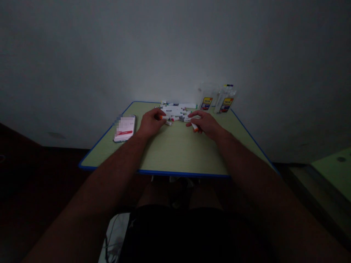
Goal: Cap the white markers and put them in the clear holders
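Observation:
Several white markers point(175, 110) lie in a loose heap at the back of the small table. At the heap's left side, my left hand point(151, 122) is closed on a white marker with an orange end point(164, 117). My right hand point(205, 124), to the right of the heap, holds another orange-ended marker point(194, 126) that slants down toward the tabletop. A marker with a red end point(175, 118) lies between the two hands.
A phone point(125, 128) with a lit screen lies on the table's left. Two clear cases with yellow labels stand at the back right: one case point(207, 102), and beside it a case holding several markers point(226, 104). The blue-edged table point(181, 157) is close to a wall.

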`<state>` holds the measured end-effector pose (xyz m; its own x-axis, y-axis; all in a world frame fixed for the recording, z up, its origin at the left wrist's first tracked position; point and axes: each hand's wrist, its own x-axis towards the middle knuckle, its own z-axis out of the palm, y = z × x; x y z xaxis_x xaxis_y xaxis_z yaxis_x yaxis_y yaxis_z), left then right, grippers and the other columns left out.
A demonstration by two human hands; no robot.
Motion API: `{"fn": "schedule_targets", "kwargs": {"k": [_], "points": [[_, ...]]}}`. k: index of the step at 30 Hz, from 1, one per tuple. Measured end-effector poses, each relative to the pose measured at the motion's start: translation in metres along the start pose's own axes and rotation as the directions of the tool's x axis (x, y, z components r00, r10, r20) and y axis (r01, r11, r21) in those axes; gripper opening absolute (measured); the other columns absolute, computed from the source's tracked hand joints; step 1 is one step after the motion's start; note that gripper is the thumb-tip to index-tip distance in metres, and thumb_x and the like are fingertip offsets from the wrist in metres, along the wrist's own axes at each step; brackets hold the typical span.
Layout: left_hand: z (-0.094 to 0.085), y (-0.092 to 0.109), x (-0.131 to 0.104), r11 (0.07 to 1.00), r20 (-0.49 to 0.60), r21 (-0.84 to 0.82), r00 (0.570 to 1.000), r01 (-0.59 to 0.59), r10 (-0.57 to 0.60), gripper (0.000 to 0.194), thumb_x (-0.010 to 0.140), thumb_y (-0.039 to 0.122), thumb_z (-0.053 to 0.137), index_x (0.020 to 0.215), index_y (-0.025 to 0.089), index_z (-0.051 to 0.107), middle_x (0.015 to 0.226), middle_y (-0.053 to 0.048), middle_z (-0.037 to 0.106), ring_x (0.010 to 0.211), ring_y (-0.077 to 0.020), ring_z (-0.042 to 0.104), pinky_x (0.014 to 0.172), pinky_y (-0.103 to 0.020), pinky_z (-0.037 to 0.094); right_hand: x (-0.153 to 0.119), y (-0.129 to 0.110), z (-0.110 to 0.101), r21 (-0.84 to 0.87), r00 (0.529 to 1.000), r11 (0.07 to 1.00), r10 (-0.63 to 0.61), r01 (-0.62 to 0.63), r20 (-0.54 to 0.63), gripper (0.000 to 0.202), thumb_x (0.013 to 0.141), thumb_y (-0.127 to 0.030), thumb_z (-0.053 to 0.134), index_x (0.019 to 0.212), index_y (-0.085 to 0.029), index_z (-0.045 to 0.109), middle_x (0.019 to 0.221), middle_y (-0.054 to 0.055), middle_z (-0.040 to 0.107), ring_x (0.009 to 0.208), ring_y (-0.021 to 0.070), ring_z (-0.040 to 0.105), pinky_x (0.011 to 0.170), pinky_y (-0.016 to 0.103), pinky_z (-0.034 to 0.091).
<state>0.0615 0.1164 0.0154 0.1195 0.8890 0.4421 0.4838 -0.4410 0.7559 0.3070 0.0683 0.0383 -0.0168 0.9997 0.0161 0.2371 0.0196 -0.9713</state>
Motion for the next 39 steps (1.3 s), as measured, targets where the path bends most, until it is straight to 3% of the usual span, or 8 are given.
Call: {"fn": "schedule_targets", "kwargs": {"k": [3,6,14,18,27,39], "points": [[0.000,0.000,0.001,1.000,0.015,-0.016,1.000,0.010,-0.010,0.022,0.069,0.017,0.074,0.089,0.023,0.069,0.078,0.000,0.064,0.072,-0.0164,0.054,0.069,-0.032,0.045,-0.002,-0.004,-0.001,0.012,1.000,1.000,0.016,-0.016,0.008,0.030,0.090,-0.008,0.061,0.118,-0.017,0.058,0.079,0.003,0.077,0.042,0.0078,0.054,0.035,0.019,0.033],[0.000,0.000,0.001,0.999,0.026,-0.018,0.999,0.039,-0.038,0.023,0.068,0.015,0.075,0.089,0.023,0.069,0.075,0.000,0.061,0.071,-0.0167,0.052,0.067,-0.032,0.044,-0.003,-0.007,-0.003,0.007,0.999,0.999,0.047,-0.047,0.011,0.030,0.090,-0.008,0.061,0.120,-0.014,0.058,0.082,0.007,0.078,0.042,0.0082,0.054,0.036,0.020,0.033],[0.000,0.000,0.002,0.999,0.032,-0.041,0.999,0.034,-0.032,0.024,0.066,0.013,0.078,0.087,0.022,0.069,0.073,0.001,0.060,0.068,-0.0157,0.052,0.066,-0.033,0.045,0.001,0.000,-0.008,0.015,0.993,0.999,0.034,-0.036,0.111,0.009,0.088,-0.009,0.062,0.093,-0.010,0.070,0.088,0.013,0.079,0.041,0.0072,0.053,0.036,0.020,0.034],[0.001,-0.001,0.003,0.998,0.037,-0.050,0.999,0.036,-0.034,0.023,0.066,0.014,0.078,0.087,0.022,0.069,0.075,0.000,0.062,0.069,-0.0158,0.054,0.067,-0.033,0.046,0.003,0.004,-0.012,-0.019,0.990,1.000,0.027,-0.025,0.137,0.013,0.088,-0.012,0.061,0.080,-0.010,0.071,0.085,0.013,0.078,0.042,0.0067,0.053,0.036,0.019,0.033],[0.001,0.000,0.002,0.993,0.058,-0.108,0.998,0.046,-0.040,0.023,0.064,0.017,0.078,0.083,0.020,0.066,0.076,0.001,0.064,0.070,-0.0149,0.056,0.068,-0.032,0.047,0.000,0.002,-0.012,-0.076,0.997,0.997,0.023,-0.018,0.070,0.017,0.085,-0.015,0.064,0.070,-0.011,0.070,0.064,0.007,0.071,0.042,0.0052,0.044,0.038,0.019,0.032],[0.000,0.009,0.001,0.974,0.084,-0.221,0.996,0.044,-0.025,0.026,0.059,0.005,0.079,0.077,0.019,0.066,0.067,0.003,0.061,0.063,-0.0122,0.052,0.063,-0.029,0.042,0.002,0.005,-0.012,-0.116,0.998,0.993,0.005,0.003,0.070,0.017,0.084,-0.015,0.065,0.068,-0.011,0.068,0.066,0.007,0.071,0.044,0.0055,0.042,0.041,0.021,0.032]]}}
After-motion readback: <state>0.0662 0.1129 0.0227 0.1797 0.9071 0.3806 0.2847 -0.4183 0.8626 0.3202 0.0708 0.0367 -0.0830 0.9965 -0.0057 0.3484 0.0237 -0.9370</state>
